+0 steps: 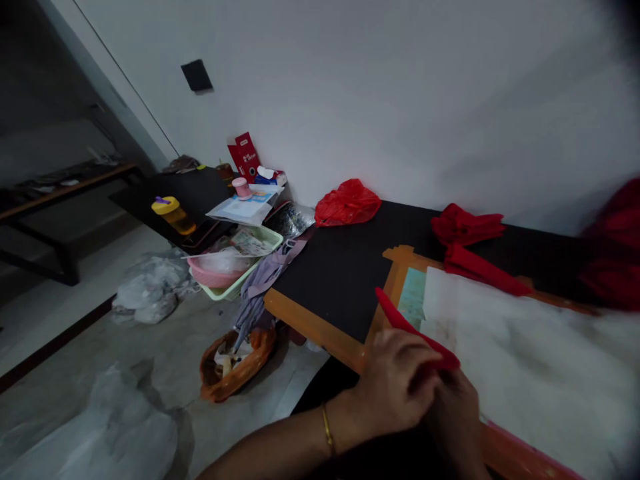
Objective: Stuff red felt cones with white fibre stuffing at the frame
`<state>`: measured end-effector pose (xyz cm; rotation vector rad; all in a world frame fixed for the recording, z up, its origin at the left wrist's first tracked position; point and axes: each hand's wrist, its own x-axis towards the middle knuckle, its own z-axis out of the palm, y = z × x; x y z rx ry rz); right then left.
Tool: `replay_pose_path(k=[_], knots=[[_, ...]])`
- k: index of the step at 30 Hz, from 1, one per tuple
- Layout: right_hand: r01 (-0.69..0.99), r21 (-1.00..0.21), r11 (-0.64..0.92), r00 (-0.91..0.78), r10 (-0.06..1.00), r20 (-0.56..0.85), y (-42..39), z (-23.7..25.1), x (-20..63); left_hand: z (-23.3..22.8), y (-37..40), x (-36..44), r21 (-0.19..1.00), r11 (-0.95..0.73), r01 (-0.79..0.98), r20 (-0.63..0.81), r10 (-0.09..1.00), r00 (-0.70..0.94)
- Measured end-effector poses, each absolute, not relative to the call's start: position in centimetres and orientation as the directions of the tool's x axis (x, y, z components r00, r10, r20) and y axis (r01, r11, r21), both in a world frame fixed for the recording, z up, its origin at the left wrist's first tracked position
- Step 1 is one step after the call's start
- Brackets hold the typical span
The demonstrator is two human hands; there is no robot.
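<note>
My left hand (387, 380), with a gold bracelet at the wrist, is closed with its fingers curled on a narrow piece of red fabric (397, 315). My right hand (459, 407) sits close against it, mostly behind the left, and pinches the near end of the same piece. The fabric's pointed end sticks out toward the back left, over the taped edge of the table. To the right lies a white work surface (530, 353) with grey smudges. Behind it rest a folded red fabric strip (485, 270) and a bunched red fabric piece (465, 225).
A red plastic bag (347, 202) lies on the black table (335, 273) by the wall. Left are a green basket (273, 238), a yellow-lidded bottle (174, 215) and a red box (245, 157). An orange-lined bin (215, 387) and plastic bags (150, 287) are on the floor.
</note>
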<state>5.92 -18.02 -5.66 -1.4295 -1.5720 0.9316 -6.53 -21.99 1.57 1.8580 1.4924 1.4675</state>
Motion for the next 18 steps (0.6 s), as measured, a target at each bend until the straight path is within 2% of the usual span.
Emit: replay_pose_path(k=[1,2,3,4,5,7,11,13,16,18], knots=[[0.360,-0.933,0.020,-0.010,1.000,0.017,-18.1,-5.3,5.9,1.5,-22.0,-7.1,0.852,-0.334,0.403,0.461,0.843,-0.277],[0.298,-0.953,-0.055,0.015,0.999,-0.052,-18.1,-4.8,5.7,1.4,-21.8,-7.7,0.934,-0.264,0.241,0.351,0.807,-0.475],[0.230,-0.965,-0.126,0.022,0.992,-0.124,-18.1,-4.3,5.2,1.4,-21.4,-8.2,0.978,-0.206,0.022,0.176,0.769,-0.615],[0.168,-0.970,-0.177,0.008,0.984,-0.179,-18.2,-3.7,4.6,1.4,-20.9,-8.5,0.963,-0.171,-0.210,-0.011,0.751,-0.660],[0.125,-0.973,-0.193,-0.020,0.980,-0.197,-18.2,-3.1,3.9,1.5,-20.3,-8.7,0.900,-0.146,-0.411,-0.162,0.763,-0.626],[0.090,-0.989,-0.114,-0.095,0.988,-0.122,-18.2,-2.0,2.4,2.0,-19.1,-8.6,0.761,-0.121,-0.637,-0.282,0.823,-0.493],[0.064,-0.991,0.121,-0.239,0.966,0.103,-18.4,-1.3,1.0,3.5,-17.5,-8.4,0.670,-0.162,-0.724,-0.316,0.821,-0.476],[0.151,-0.957,0.246,-0.315,0.930,0.189,-18.6,-1.9,1.6,4.0,-17.1,-8.9,0.630,-0.151,-0.762,-0.366,0.807,-0.463],[0.327,-0.785,0.525,-0.381,0.834,0.399,-18.8,-3.5,3.6,4.3,-16.7,-9.9,0.588,-0.126,-0.799,-0.417,0.799,-0.433],[0.366,-0.675,0.641,-0.435,0.759,0.485,-18.7,-4.4,4.7,4.4,-16.6,-10.0,0.578,-0.099,-0.810,-0.423,0.813,-0.401]])
